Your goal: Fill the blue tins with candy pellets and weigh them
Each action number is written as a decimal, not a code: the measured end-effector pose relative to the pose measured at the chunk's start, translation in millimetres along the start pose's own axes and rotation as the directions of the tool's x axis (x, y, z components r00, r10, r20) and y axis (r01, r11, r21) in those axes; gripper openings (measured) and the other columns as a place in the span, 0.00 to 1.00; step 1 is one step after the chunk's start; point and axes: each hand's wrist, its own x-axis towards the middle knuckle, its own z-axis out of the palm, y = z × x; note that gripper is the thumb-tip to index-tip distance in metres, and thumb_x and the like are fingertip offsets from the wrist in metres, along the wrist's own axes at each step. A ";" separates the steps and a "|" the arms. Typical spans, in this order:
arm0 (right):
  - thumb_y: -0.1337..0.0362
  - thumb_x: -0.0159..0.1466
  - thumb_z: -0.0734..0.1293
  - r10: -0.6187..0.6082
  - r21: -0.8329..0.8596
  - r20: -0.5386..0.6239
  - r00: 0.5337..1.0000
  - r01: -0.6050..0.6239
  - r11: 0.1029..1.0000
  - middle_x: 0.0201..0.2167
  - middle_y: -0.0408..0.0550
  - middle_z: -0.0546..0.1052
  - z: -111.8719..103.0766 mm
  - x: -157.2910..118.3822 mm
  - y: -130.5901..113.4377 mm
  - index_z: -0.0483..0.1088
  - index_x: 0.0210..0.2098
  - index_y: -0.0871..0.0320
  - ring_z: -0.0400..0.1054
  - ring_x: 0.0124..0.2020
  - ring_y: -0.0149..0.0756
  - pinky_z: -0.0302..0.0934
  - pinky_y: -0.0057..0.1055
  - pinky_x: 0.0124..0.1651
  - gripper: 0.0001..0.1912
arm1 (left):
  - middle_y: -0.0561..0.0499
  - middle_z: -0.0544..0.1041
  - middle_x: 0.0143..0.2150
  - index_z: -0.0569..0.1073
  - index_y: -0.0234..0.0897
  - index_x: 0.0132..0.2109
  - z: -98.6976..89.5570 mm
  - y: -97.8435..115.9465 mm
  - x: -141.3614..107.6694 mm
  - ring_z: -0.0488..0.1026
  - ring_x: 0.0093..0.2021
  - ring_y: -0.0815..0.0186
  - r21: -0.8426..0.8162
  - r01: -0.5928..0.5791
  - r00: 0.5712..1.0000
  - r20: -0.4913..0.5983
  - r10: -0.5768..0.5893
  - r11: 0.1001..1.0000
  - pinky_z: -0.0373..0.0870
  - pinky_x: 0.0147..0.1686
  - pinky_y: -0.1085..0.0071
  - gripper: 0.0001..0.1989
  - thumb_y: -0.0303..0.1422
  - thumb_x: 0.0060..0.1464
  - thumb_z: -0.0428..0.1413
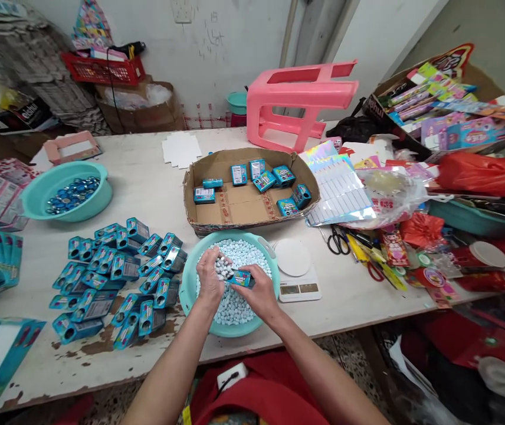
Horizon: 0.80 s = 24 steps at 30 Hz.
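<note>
A turquoise basin (187, 295) full of small pale blue-white candies (239, 310) stands at the table's front edge. Over it, my left hand (210, 280) is cupped around a handful of the candies (223, 269). My right hand (259, 292) grips a small blue candy box (240, 277), tilted with one end against the candies in the left palm. Left of the basin many similar blue boxes (125, 267) stand close together, several with round holes showing on top. Behind the basin, a shallow cardboard tray (252, 221) contains several more blue boxes.
A white digital scale (299, 289) sits right of the basin. At the left is a turquoise bowl (67, 212) of shiny blue caps. Scissors (338, 241), pens and packets clutter the right. A pink plastic stool (256, 112) lies on its side at the back.
</note>
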 end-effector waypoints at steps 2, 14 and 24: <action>0.64 0.51 0.73 0.005 0.000 -0.003 1.000 -0.005 1.000 0.37 0.46 0.73 -2.3 0.4 -2.5 0.70 0.40 0.55 0.68 0.41 0.42 0.62 0.36 0.44 0.17 | 0.57 0.67 0.21 0.65 0.35 0.25 3.8 1.7 -2.3 0.69 0.22 0.71 0.018 -0.012 1.000 0.011 0.011 1.000 0.65 0.25 0.74 0.14 0.40 0.45 0.59; 0.65 0.51 0.73 -0.011 0.027 0.104 0.995 0.008 1.000 0.36 0.45 0.74 -27.2 19.2 -4.8 0.70 0.39 0.55 0.68 0.40 0.42 0.62 0.36 0.44 0.16 | 0.56 0.66 0.21 0.66 0.35 0.25 27.9 -0.6 -9.0 0.67 0.22 0.71 0.119 -0.102 0.992 -0.059 0.109 0.988 0.64 0.26 0.73 0.13 0.39 0.47 0.58; 0.62 0.52 0.72 0.003 0.123 0.088 0.996 -0.013 0.992 0.36 0.46 0.74 -35.9 25.6 -3.2 0.70 0.39 0.55 0.69 0.40 0.42 0.62 0.37 0.45 0.15 | 0.56 0.65 0.21 0.65 0.36 0.25 39.3 0.0 -9.2 0.65 0.21 0.72 0.122 -0.141 0.986 -0.075 0.151 0.982 0.62 0.24 0.74 0.13 0.39 0.49 0.57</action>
